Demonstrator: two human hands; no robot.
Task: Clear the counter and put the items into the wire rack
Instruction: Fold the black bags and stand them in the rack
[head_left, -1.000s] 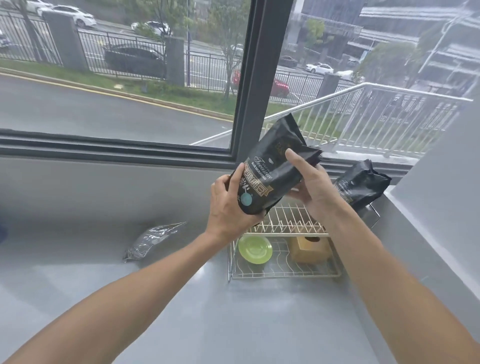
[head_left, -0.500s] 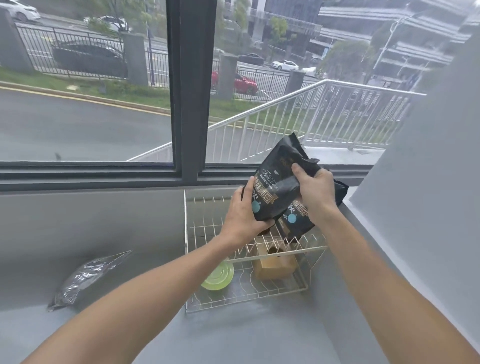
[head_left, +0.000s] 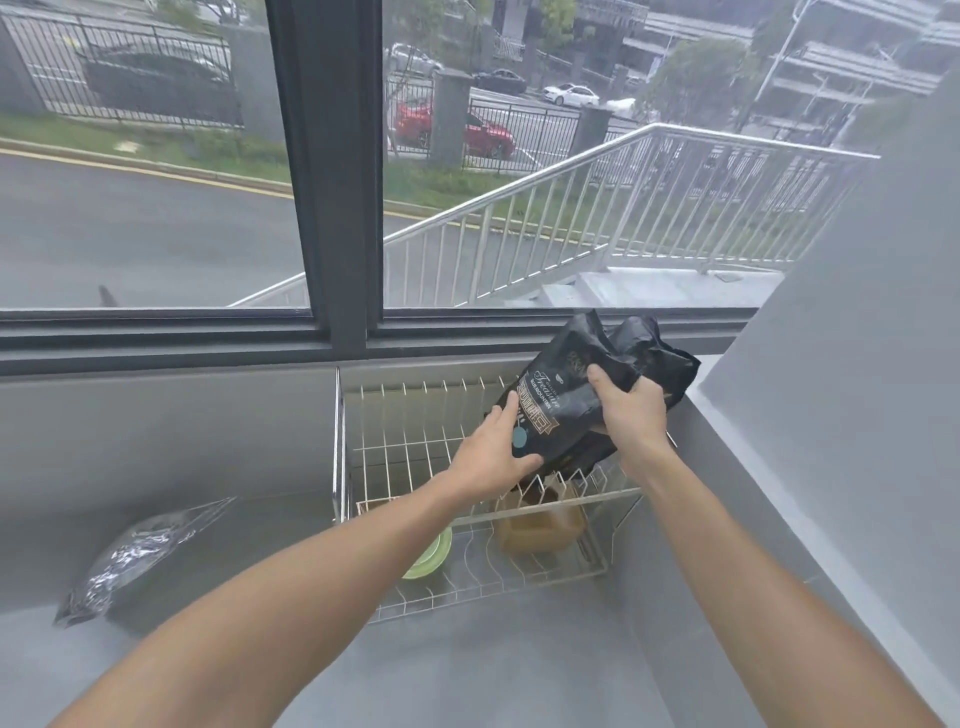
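A two-tier white wire rack (head_left: 410, 441) stands on the grey counter (head_left: 467, 660) in the corner under the window. Both my hands hold a black coffee bag (head_left: 561, 410) tilted over the right end of the rack's upper tier. My left hand (head_left: 493, 457) grips its lower left corner, and my right hand (head_left: 631, 410) clasps its upper right part. A second black bag (head_left: 670, 364) leans right behind it, mostly hidden. On the lower tier sit a green plate (head_left: 434, 558) and a tan box (head_left: 540, 530).
A crumpled clear plastic bag (head_left: 132, 556) lies on the counter to the left of the rack. A grey wall (head_left: 831, 415) closes in the right side. The dark window frame (head_left: 332, 208) runs behind the rack.
Both hands have carried the black coffee bag down and to the right, from mid-air above the rack to its upper tier, beside the second bag. The view has shifted right.
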